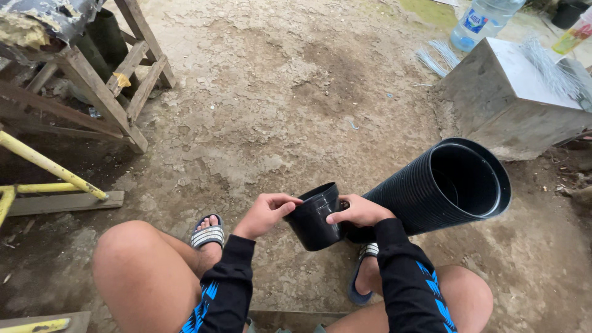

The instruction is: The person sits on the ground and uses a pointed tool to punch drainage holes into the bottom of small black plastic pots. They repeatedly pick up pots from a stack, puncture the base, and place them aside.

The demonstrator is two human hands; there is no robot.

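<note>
- Wooden frame (117, 80) standing at the dirt floor's far left corner.
- Yellow metal bars (43, 166) along the left edge.
- Grey concrete block (499, 105) at the far right, white plastic strips (549, 68) lying on top.
- Clear plastic bottle (481, 21) just beyond the block.

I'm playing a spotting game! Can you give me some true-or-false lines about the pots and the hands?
1. Both hands, left and right, hold one black pot. True.
2. The pot stack stands upright. False: it lies tilted on its side.
3. The ground is dirt. True.
4. The bottle lies beside the left foot. False: it stands far off, behind the grey box.
</note>
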